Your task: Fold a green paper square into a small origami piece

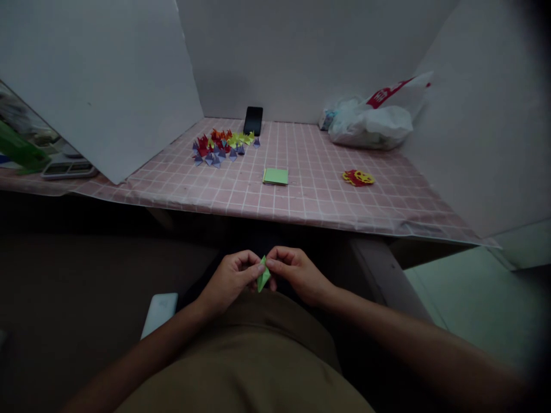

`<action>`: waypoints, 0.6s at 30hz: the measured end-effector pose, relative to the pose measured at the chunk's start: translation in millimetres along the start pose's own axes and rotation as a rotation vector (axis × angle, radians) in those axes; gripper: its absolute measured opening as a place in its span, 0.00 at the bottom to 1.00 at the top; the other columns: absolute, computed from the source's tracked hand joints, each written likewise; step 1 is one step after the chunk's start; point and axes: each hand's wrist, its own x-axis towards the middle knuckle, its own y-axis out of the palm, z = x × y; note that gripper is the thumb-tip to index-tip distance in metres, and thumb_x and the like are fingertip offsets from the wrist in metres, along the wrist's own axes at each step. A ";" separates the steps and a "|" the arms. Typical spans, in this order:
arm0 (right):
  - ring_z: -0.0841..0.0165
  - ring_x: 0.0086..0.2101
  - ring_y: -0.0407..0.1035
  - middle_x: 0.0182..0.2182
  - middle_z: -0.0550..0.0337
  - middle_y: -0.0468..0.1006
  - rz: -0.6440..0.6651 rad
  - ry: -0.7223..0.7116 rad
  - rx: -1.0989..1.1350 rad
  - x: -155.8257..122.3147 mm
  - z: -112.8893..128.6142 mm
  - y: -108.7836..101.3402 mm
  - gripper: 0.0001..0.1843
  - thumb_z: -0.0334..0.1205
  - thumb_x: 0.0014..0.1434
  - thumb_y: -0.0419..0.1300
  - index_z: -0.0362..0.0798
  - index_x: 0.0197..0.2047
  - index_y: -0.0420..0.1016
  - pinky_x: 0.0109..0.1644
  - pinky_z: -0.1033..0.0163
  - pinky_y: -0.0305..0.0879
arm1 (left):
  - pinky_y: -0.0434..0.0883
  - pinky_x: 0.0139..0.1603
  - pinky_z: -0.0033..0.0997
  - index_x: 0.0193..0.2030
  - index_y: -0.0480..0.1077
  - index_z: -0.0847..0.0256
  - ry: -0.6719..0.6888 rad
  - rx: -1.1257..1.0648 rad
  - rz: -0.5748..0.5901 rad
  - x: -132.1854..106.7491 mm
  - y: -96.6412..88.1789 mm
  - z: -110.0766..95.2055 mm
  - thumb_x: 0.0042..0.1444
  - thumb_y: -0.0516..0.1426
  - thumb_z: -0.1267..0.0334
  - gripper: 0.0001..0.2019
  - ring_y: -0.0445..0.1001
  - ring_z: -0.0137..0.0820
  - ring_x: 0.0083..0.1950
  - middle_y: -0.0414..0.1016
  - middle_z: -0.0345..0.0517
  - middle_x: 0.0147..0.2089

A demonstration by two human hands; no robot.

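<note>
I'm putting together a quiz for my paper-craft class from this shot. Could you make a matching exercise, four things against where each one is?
Things
1. small folded green paper piece
2. black rectangular phone
3. white plastic bag with red print
4. flat stack of green square paper sheets

Places
A. back right of the pink checked table
B. lying flat mid-table
C. pinched between the left hand and right hand
D. standing at the grey back wall

Pairs: 1-C, 2-D, 3-A, 4-B

small green folded paper [263, 277], pinched upright btw fingers
</note>
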 end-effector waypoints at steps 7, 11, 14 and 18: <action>0.74 0.21 0.68 0.21 0.64 0.73 -0.013 -0.028 -0.113 -2.2 4.5 4.0 0.13 0.45 0.58 0.61 0.45 0.27 0.70 0.27 0.67 0.63 | 0.62 0.27 0.25 0.28 0.68 0.62 -0.020 -0.016 0.043 -0.8 1.8 -1.5 0.52 0.62 0.57 0.12 0.66 0.24 0.22 0.73 0.39 0.23; 0.73 0.22 0.68 0.21 0.65 0.73 -0.001 -0.043 -0.136 -2.0 6.5 4.1 0.13 0.44 0.58 0.61 0.45 0.28 0.70 0.28 0.67 0.63 | 0.62 0.26 0.25 0.28 0.67 0.62 -0.024 -0.014 0.047 0.1 1.8 0.9 0.54 0.61 0.58 0.11 0.65 0.23 0.22 0.73 0.39 0.23; 0.73 0.23 0.68 0.21 0.65 0.72 -0.001 -0.067 -0.160 -2.1 6.2 3.6 0.13 0.44 0.59 0.60 0.46 0.28 0.69 0.28 0.67 0.63 | 0.62 0.26 0.24 0.28 0.66 0.62 -0.035 -0.017 0.061 -0.1 2.8 0.2 0.54 0.61 0.58 0.11 0.65 0.23 0.22 0.74 0.40 0.24; 0.73 0.22 0.68 0.21 0.65 0.72 0.010 -0.060 -0.148 -1.8 4.3 2.8 0.14 0.45 0.61 0.58 0.45 0.28 0.68 0.28 0.67 0.63 | 0.63 0.27 0.24 0.29 0.67 0.63 -0.033 -0.018 0.072 -0.8 3.6 -1.1 0.54 0.61 0.58 0.11 0.66 0.24 0.22 0.75 0.41 0.25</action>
